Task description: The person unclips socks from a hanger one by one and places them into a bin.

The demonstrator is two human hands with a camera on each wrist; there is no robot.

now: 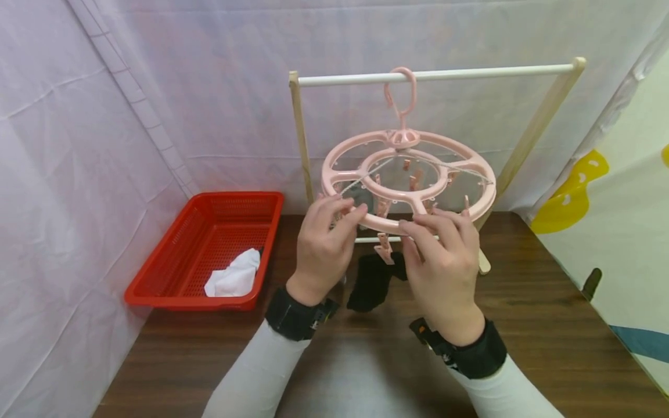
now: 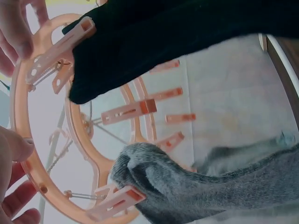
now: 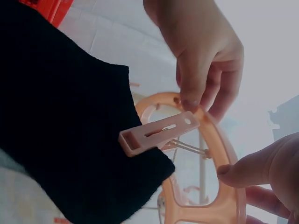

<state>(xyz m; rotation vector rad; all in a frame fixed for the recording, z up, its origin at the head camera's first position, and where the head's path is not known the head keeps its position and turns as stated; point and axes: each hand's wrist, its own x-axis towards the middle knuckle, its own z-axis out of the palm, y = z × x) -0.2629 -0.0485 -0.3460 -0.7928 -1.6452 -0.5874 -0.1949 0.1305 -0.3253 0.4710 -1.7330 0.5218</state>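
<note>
A pink round clip hanger point(image 1: 384, 223) hangs by its hook from a white rod, its ring tilted toward me. My left hand point(image 1: 326, 244) pinches the front rim on the left, thumb and fingers round it. Further right, my right hand point(image 1: 443, 252) pinches the same rim. Between them, a pink clothespin point(image 3: 159, 133) grips the cuff of a black sock point(image 3: 79, 121), which dangles below the ring. A grey sock point(image 2: 187, 184) hangs from another clothespin point(image 2: 117, 203) near my left hand. More clothespins hang around the inner ring.
The rod point(image 1: 486, 73) rests on a wooden-legged stand at the back of the brown table point(image 1: 549, 325). To the left, a red basket point(image 1: 157, 293) holds a white cloth item point(image 1: 235, 276). White sheeting point(image 1: 219, 104) encloses the back and left side.
</note>
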